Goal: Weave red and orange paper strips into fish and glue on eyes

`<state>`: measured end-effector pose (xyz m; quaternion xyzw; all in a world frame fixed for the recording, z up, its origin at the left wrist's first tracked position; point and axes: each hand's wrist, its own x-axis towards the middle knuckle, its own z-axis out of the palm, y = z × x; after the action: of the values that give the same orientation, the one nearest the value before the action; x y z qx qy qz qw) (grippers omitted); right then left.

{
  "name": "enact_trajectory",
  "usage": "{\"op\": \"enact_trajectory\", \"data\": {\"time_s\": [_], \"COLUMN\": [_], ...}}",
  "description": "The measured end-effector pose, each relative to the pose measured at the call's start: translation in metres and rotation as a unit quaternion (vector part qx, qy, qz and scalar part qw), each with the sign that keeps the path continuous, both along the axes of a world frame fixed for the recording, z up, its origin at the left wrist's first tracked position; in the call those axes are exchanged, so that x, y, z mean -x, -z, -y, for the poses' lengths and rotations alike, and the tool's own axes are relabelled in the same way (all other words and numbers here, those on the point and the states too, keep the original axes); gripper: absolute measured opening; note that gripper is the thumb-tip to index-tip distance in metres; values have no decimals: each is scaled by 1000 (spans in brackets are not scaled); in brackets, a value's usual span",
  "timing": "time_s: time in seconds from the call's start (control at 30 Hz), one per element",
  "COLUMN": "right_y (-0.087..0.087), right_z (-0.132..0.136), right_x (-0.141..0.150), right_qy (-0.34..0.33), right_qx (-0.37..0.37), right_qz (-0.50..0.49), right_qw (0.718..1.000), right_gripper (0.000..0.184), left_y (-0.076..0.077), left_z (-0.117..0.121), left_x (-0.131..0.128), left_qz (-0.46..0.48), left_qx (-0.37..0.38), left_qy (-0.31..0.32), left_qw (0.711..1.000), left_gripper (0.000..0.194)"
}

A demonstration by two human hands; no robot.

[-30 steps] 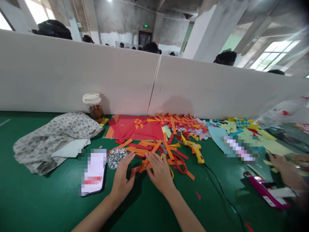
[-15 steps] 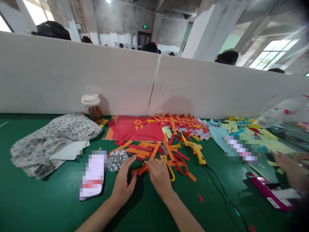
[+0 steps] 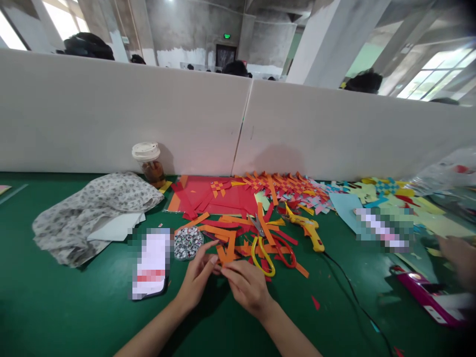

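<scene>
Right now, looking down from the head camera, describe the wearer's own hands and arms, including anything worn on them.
The left hand and right hand are ungloved. The left forearm and right forearm are bare to the picture's bottom edge, with no sleeve, watch or bracelet in sight. Rings and nail details are too small to tell.

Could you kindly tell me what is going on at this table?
A person is handling some folded orange paper with both hands: the right hand pinches its near edge, and the left hand is right beside it, fingertips close. Scissors and a yellow glue gun lie to the right. Woven orange-and-red paper pieces lie along the white partition.
</scene>
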<state>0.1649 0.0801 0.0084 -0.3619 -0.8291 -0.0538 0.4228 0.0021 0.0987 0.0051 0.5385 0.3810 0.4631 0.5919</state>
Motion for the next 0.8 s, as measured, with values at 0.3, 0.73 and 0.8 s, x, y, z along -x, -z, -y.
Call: {"op": "enact_trajectory", "data": {"time_s": [0.3, 0.73, 0.8], "right_y": [-7, 5, 3], "right_z": [8, -12, -13], "right_x": [11, 2, 2], "right_qy": [-60, 18, 11], "right_qx": [68, 386, 393], "right_qz": [5, -425, -467], "right_qw": [996, 818, 792], "right_gripper": [36, 56, 61], "left_y": [11, 14, 14], "left_z": [-9, 3, 3], "left_x": [-2, -6, -6], "left_qz": [-32, -13, 3], "left_qx": [3, 29, 37], "left_qy": [-55, 81, 93], "left_qw": [998, 996, 995], "left_gripper": [50, 85, 86]}}
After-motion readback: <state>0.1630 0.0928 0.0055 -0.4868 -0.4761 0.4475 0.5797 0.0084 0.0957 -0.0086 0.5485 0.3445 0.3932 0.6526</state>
